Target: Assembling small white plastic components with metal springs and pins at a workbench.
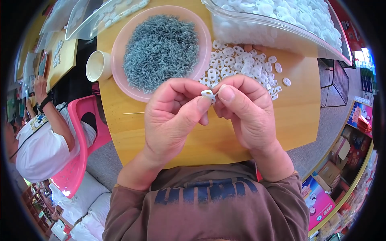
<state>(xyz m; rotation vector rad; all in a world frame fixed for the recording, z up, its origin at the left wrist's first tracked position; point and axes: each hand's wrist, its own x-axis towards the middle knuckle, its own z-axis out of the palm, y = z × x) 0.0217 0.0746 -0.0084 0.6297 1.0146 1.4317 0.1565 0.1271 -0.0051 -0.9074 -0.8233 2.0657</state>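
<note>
In front of my chest, above the wooden table (193,148), my two hands meet fingertip to fingertip. My left hand (167,116) pinches a small white plastic piece (207,93) with a hole in it between thumb and forefinger. Between the thumb and forefinger of my right hand (251,110) is a tiny metal spring (216,93), mostly covered by the fingertips and close against the white piece. Just beyond them, a pink round tray (120,82) holds a heap of small grey springs (161,52). Loose white oval pieces (225,60) with holes lie beside it on the right.
A clear bin (277,34) full of white pieces stands at the back right, another clear container (86,24) at the back left. A cream cup (97,68) and a thin stick (133,113) are left of my hands. Further left, another person (48,140) sits on a pink chair (80,148).
</note>
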